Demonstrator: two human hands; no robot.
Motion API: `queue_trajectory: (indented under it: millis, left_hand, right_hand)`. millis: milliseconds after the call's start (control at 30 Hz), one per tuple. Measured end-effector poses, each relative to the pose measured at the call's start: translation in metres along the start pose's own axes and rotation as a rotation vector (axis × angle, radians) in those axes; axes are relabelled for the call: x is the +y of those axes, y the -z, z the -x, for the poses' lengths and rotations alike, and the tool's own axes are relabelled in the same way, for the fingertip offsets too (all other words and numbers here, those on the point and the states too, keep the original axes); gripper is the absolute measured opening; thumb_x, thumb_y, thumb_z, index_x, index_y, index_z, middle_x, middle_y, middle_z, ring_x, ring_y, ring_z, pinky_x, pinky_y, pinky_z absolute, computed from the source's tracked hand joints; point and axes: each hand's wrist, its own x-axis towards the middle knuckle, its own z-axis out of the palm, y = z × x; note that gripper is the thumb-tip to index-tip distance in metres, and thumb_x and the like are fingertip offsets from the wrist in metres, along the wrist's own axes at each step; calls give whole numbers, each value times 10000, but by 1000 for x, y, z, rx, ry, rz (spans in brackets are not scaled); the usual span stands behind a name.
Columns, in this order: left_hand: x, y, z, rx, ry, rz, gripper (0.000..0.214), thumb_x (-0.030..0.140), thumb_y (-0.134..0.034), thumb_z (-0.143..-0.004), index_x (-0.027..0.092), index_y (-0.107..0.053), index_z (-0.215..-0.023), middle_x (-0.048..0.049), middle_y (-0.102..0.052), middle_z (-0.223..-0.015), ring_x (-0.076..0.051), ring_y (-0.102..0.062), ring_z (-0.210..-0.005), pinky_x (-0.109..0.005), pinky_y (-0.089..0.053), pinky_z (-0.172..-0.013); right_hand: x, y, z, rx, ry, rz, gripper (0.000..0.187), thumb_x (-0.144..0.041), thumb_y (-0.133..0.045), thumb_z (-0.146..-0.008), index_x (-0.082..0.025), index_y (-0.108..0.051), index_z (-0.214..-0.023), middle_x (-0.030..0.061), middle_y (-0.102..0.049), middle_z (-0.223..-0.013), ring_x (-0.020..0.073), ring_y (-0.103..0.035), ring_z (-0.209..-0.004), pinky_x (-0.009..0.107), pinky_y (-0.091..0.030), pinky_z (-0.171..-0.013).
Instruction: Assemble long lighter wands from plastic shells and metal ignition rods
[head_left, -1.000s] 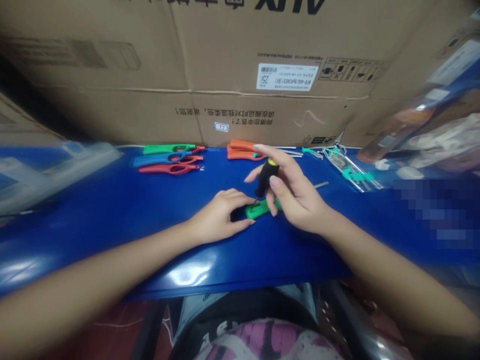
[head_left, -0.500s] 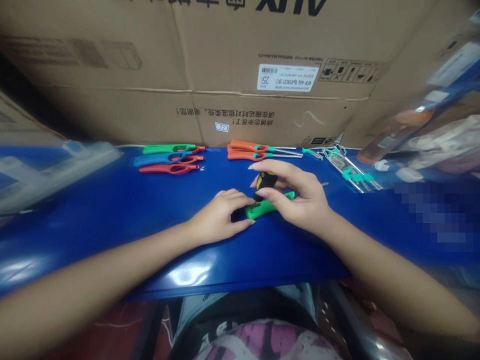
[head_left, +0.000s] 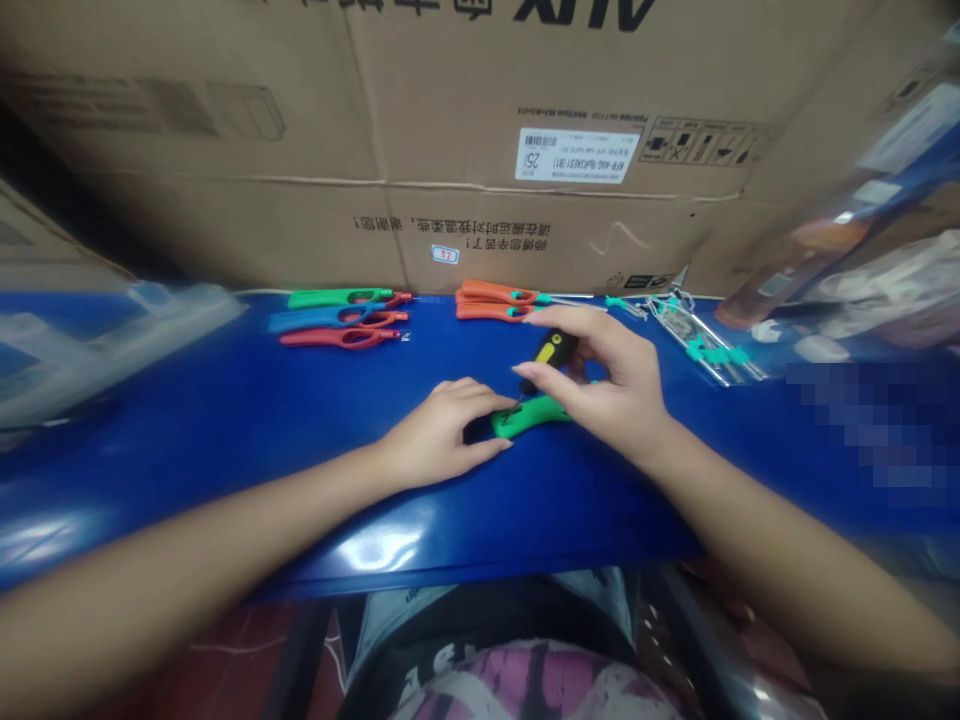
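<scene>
On the blue tabletop lies a green lighter body (head_left: 538, 411), its far right end partly behind my right hand. My left hand (head_left: 454, 430) grips its left end between thumb and fingers, pinning it to the surface. A short black and yellow screwdriver (head_left: 551, 358) is held in my right hand (head_left: 611, 380), thumb on one side and fingers on the other. Its tip points down at the left end of the green body, close to my left fingertips. The screwdriver leans to the right. Whether its tip sits in a screw is too small to tell.
Green, blue and red lighter bodies (head_left: 341, 340) lie at the back left. Orange lighters (head_left: 487, 311) with metal tubes are at the back middle, and tubes with teal parts (head_left: 712, 352) to their right. A large cardboard box (head_left: 300, 230) stands behind; a clear plastic container (head_left: 172, 330) is left.
My right hand has shifted slightly right, and the screwdriver's handle now leans further to the right. My left hand and the green lighter body have stayed in place.
</scene>
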Motion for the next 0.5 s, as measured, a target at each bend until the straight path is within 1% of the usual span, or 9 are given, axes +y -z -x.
queue_trajectory:
  millis: [67, 133, 167, 200, 267, 333, 400, 433, 500]
  left_hand:
    - [1, 0, 0, 0, 4, 0, 383, 322, -717, -917, 214, -650, -1278, -68, -724, -1186, -255, -644, -1127, -434, -450, -1013]
    - [2, 1, -1, -1, 9, 2, 387, 321, -722, -911, 216, -653, -1277, -68, -726, -1184, -255, -646, -1121, -435, -455, -1011]
    - [2, 1, -1, -1, 10, 3, 382, 317, -722, -910, 215, -656, -1272, -68, -726, -1181, -256, -647, -1118, -435, -458, -1007]
    - [2, 1, -1, -1, 9, 3, 371, 314, -721, -910, 213, -661, -1261, -69, -727, -1176, -257, -647, -1114, -434, -461, -1003]
    - [2, 1, -1, 1, 8, -4, 344, 315, -720, -908, 211, -670, -1232, -73, -728, -1165, -260, -649, -1104, -437, -465, -995]
    - [1, 0, -1, 6, 7, -17, 326, 325, -720, -906, 219, -674, -1211, -70, -729, -1149, -262, -650, -1094, -440, -467, -991]
    - [0, -1, 0, 12, 6, -23, 325, 333, -724, -904, 230, -673, -1208, -64, -730, -1141, -263, -649, -1091, -444, -467, -992]
    - [0, -1, 0, 14, 6, -22, 330, 332, -724, -904, 231, -671, -1214, -65, -728, -1152, -264, -646, -1101, -446, -465, -996]
    - [0, -1, -1, 8, 8, -9, 341, 328, -722, -907, 226, -668, -1228, -69, -726, -1174, -265, -643, -1116, -444, -466, -999]
  right_hand:
    - [-2, 2, 0, -6, -8, 17, 289, -366, -658, -963, -254, -692, -1227, 61, -744, -1144, 159, -694, -727, 302, -606, -654]
    - [-6, 4, -1, -88, -58, -76, 350, -327, -497, -1044, -264, -612, -1368, 71, -719, -1220, 135, -685, -695, 288, -597, -629]
    - [-7, 5, -1, -142, -80, -138, 391, -307, -438, -1064, -271, -555, -1435, 74, -705, -1251, 125, -681, -679, 279, -592, -609]
    - [-9, 5, -1, -187, -89, -188, 414, -298, -419, -1068, -275, -518, -1470, 74, -700, -1256, 122, -682, -679, 272, -588, -594]
    - [-12, 5, -1, -213, -62, -207, 397, -292, -478, -1048, -269, -550, -1438, 67, -717, -1202, 137, -695, -722, 270, -588, -595]
    - [-15, 4, -2, -152, 14, -116, 322, -286, -597, -996, -262, -648, -1313, 59, -741, -1118, 162, -701, -776, 288, -599, -641]
    - [-17, 3, -2, -70, 95, -10, 273, -274, -685, -943, -264, -696, -1216, 53, -753, -1070, 176, -699, -802, 315, -610, -714]
    - [-19, 2, -2, -49, 114, 24, 274, -271, -695, -936, -266, -697, -1210, 54, -755, -1067, 182, -701, -821, 328, -613, -752]
    - [-20, 1, -1, -62, 88, 32, 310, -276, -623, -980, -264, -659, -1287, 68, -744, -1127, 201, -709, -914, 350, -613, -814]
